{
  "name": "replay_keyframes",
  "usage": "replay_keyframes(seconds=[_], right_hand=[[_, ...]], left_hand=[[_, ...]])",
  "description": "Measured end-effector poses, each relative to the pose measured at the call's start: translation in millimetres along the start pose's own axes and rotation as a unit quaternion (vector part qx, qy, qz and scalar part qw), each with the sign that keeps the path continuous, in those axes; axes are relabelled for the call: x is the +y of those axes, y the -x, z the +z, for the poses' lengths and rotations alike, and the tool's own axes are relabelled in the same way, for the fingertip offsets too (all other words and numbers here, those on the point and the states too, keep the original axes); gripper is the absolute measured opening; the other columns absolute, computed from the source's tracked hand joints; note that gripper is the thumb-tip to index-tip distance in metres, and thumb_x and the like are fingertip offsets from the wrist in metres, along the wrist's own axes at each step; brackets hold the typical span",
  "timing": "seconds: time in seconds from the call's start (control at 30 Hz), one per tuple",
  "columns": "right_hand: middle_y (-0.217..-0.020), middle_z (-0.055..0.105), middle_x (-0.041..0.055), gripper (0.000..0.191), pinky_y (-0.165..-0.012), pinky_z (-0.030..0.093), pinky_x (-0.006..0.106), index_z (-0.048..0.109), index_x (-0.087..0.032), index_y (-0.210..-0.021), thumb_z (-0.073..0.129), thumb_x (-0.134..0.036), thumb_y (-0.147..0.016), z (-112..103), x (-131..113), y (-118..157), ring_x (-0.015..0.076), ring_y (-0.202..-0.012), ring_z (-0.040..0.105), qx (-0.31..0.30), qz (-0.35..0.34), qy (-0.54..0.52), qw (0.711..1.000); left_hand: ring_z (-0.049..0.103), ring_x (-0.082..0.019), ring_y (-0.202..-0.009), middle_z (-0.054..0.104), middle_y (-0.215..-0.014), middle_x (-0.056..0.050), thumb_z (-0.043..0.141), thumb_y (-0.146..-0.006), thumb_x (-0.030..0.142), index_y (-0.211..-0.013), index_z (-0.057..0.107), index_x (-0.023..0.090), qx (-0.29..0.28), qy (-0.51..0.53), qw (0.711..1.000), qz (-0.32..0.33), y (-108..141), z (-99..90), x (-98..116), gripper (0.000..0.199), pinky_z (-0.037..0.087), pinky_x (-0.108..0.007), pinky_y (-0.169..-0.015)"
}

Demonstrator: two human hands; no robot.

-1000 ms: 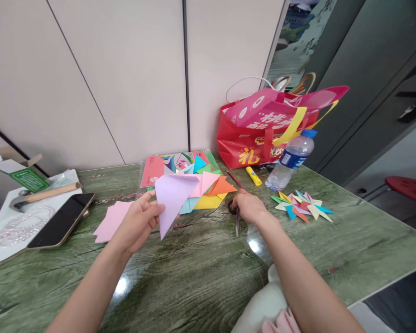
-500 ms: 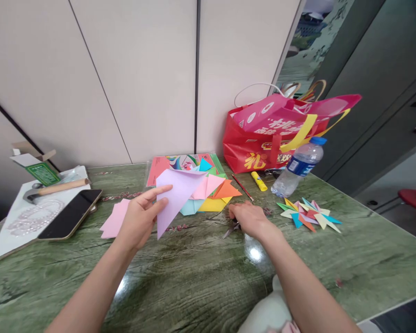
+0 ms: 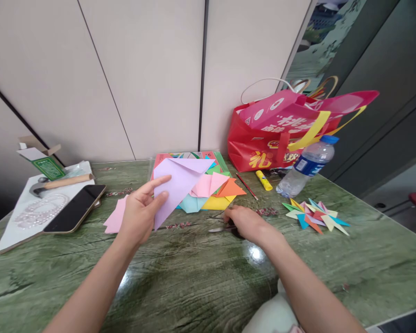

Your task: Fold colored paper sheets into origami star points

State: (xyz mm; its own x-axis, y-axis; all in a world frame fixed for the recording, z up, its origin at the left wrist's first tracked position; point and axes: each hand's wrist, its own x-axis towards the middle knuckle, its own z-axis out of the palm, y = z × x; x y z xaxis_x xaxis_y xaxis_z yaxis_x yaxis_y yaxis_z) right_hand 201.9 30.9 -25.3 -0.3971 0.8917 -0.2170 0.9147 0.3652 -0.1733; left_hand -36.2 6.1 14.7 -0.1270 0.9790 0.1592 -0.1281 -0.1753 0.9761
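My left hand is closed on a sheet of folded lilac paper, pinched between thumb and fingers along its left edge and raised above the table. Low over the green table, my right hand is curled round the handles of a pair of scissors. Their blades point left and look closed; the handles are mostly hidden under the fingers. Behind the lilac sheet lie folded papers, among them a pink piece, an orange piece and a yellow piece. Pink sheets lie beside my left wrist.
Right of my right hand lies a multicoloured folded-paper star. A plastic bottle, glue stick, red pencil and red bag stand or lie behind. At left are a phone, hammer and green box.
My right hand has shifted slightly left, and the scissors have turned so their blades point more directly left. The lilac paper stays in my left hand, tilted a little differently. The view has shifted slightly.
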Motion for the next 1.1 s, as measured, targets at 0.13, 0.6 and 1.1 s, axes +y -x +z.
replay_keyframes(seconds=[0.13, 0.6, 1.1], right_hand=[[-0.092, 0.066, 0.014, 0.033, -0.072, 0.039, 0.029, 0.061, -0.013, -0.098, 0.047, 0.0, -0.072, 0.8, 1.9, 0.1, 0.0239, -0.088, 0.06, 0.005, -0.003, 0.003, 1.0], [-0.08, 0.06, 0.0001, 0.047, -0.07, 0.045, 0.028, 0.054, -0.02, -0.111, 0.071, -0.025, -0.067, 3.6, -25.2, -0.1, 0.0143, -0.076, 0.06, -0.059, -0.155, -0.617, 0.769], [-0.073, 0.056, -0.0021, 0.033, -0.073, 0.041, 0.03, 0.055, -0.018, -0.086, 0.073, -0.039, -0.067, 17.4, -57.4, 11.3, 0.0133, -0.072, 0.057, -0.069, -0.137, -0.725, 0.672]], left_hand=[[0.06, -0.011, -0.062, 0.068, -0.076, 0.0, 0.072, -0.066, 0.021, -0.105, 0.066, 0.021, -0.006, 0.003, 1.0, -0.007, -0.9, -0.2, -0.4, 0.04, 0.048, -0.019, -0.057], [0.059, -0.012, -0.065, 0.07, -0.082, -0.004, 0.075, -0.061, 0.019, -0.097, 0.069, 0.015, 0.06, 0.058, 0.997, 0.001, -6.1, -3.4, 0.6, 0.037, 0.048, -0.018, -0.055], [0.05, -0.005, -0.052, 0.061, -0.061, 0.002, 0.076, -0.062, 0.02, -0.102, 0.07, 0.02, -0.03, -0.001, 0.997, -0.065, 2.2, 2.6, -0.5, 0.04, 0.041, -0.012, -0.046]])
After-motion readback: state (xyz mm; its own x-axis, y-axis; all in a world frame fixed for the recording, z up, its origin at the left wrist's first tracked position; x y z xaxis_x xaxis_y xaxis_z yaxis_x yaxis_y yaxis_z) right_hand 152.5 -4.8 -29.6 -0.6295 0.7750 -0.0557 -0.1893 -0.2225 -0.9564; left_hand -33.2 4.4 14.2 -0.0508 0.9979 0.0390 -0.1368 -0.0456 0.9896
